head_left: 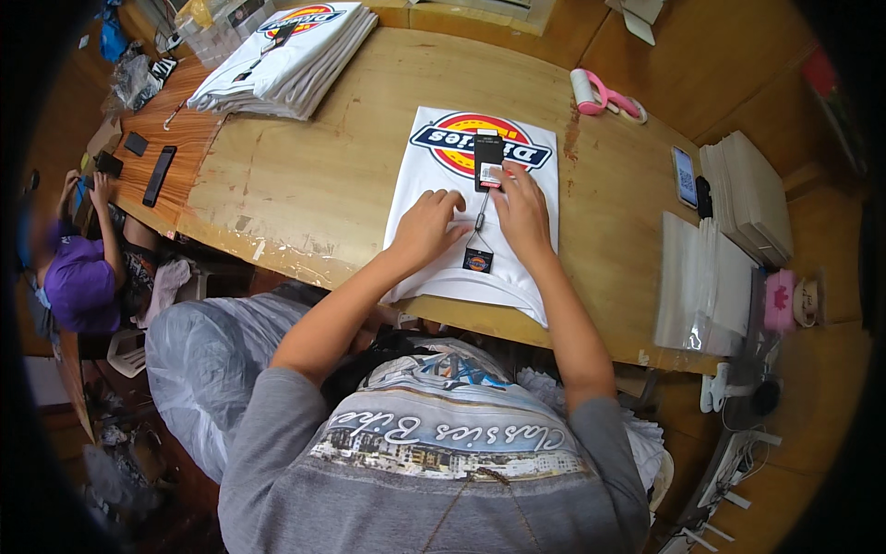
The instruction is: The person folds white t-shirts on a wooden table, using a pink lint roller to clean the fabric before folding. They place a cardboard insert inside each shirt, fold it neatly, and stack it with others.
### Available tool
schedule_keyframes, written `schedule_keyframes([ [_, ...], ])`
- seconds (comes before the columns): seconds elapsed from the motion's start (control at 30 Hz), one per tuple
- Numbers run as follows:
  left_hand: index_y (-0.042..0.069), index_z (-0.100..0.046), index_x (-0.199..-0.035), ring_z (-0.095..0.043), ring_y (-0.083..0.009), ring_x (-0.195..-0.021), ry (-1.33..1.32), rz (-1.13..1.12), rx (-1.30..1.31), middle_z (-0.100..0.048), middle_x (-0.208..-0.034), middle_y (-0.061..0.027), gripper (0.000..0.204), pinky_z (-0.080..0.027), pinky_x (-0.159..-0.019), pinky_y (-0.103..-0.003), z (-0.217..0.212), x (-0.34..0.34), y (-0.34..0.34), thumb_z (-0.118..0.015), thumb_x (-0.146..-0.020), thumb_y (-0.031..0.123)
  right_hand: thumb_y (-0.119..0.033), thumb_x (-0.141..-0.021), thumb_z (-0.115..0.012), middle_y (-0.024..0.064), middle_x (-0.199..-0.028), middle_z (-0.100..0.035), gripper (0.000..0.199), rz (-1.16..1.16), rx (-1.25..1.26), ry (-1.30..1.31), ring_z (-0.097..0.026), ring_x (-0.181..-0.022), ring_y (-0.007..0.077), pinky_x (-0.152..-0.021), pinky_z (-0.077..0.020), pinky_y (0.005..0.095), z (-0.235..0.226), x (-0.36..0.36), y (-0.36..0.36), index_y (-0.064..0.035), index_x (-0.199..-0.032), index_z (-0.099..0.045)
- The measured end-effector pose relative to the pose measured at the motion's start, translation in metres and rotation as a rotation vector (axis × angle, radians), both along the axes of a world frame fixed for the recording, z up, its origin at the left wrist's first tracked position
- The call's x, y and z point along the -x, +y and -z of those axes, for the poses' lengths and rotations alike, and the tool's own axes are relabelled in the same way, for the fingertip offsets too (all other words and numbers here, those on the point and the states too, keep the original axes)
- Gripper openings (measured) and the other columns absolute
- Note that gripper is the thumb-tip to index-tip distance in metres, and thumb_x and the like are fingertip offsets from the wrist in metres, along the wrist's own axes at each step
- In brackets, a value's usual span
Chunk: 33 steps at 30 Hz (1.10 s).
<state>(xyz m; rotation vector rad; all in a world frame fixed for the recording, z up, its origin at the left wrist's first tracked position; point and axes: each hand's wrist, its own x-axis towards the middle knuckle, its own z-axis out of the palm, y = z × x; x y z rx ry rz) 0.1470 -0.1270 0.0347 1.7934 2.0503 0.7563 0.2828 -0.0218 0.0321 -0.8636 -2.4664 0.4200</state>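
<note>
A folded white T-shirt (420, 185) with a red, yellow and dark blue oval print lies on the wooden table in front of me. On it rests a black hang tag (484, 152) with a white and red sticker, strung by a cord to a small black label (477, 261) near the neckline. My right hand (523, 210) is over the shirt's right side, its fingertips touching the hang tag's right edge, fingers partly stretched. To the left of the cord, my left hand (429, 226) rests on the shirt, fingers loosely bent, thumb apart, holding nothing.
A stack of folded white T-shirts (277, 83) stands at the far left. A pink lint roller (604, 96) lies far right. Clear plastic bags (701, 277), a phone (684, 177) and a pale stack (746, 194) occupy the right side. At left, a person in purple (83, 277) sits.
</note>
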Motion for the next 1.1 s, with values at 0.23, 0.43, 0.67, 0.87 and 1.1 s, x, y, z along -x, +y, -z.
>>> schedule_keyframes([
  [0.23, 0.009, -0.052, -0.096, -0.043, -0.0241, -0.095, 0.233, 0.358, -0.076, -0.047, -0.097, -0.0073, 0.032, -0.037, -0.078, -0.036, 0.012, 0.001, -0.103, -0.062, -0.069, 0.021, -0.023, -0.075, -0.054, 0.0057, -0.133, -0.028, 0.056, -0.419, 0.061, -0.373, -0.028, -0.121, 0.0238, -0.097, -0.0233, 0.0427, 0.019, -0.083, -0.091, -0.0115, -0.126, -0.033],
  [0.43, 0.005, -0.053, -0.097, -0.050, -0.0269, -0.080, -0.011, -0.042, -0.239, -0.051, -0.087, -0.0118, 0.028, -0.042, -0.070, -0.033, 0.029, 0.012, -0.132, -0.061, -0.070, 0.006, -0.015, -0.075, -0.056, 0.0120, -0.114, -0.048, 0.041, -0.188, 0.034, -0.049, -0.045, -0.106, 0.0260, -0.088, -0.0357, 0.0385, 0.021, -0.111, -0.096, -0.0068, -0.115, -0.046],
  [0.67, -0.004, -0.040, -0.109, -0.056, -0.0223, -0.073, -0.387, -0.572, 0.114, -0.055, -0.084, -0.0156, 0.056, -0.046, -0.063, -0.030, 0.027, -0.002, -0.104, -0.070, -0.065, 0.012, -0.007, -0.078, -0.057, 0.0161, -0.092, -0.057, 0.040, 0.489, 0.967, 0.411, -0.056, -0.076, 0.0164, -0.067, -0.0460, 0.0251, 0.032, -0.143, -0.077, 0.0045, -0.113, -0.043],
  [0.87, -0.007, -0.040, -0.109, -0.058, -0.0196, -0.071, -0.657, -0.626, 0.209, -0.058, -0.083, -0.0148, 0.062, -0.047, -0.063, -0.028, 0.044, 0.008, -0.105, -0.073, -0.062, 0.017, -0.014, -0.080, -0.056, 0.0110, -0.088, -0.057, 0.046, 0.333, 1.479, 0.619, -0.057, -0.072, 0.0131, -0.057, -0.0471, 0.0237, 0.028, -0.135, -0.045, 0.0036, -0.117, -0.037],
  [1.1, -0.004, -0.040, -0.105, -0.057, -0.0176, -0.072, -0.641, -0.432, 0.232, -0.059, -0.085, -0.0157, 0.053, -0.046, -0.063, -0.027, 0.046, 0.021, -0.111, -0.070, -0.066, 0.013, -0.016, -0.082, -0.052, 0.0102, -0.096, -0.057, 0.033, 0.069, 1.582, 0.247, -0.055, -0.089, 0.0171, -0.078, -0.0432, 0.0283, 0.043, -0.134, -0.012, 0.0074, -0.105, -0.049],
])
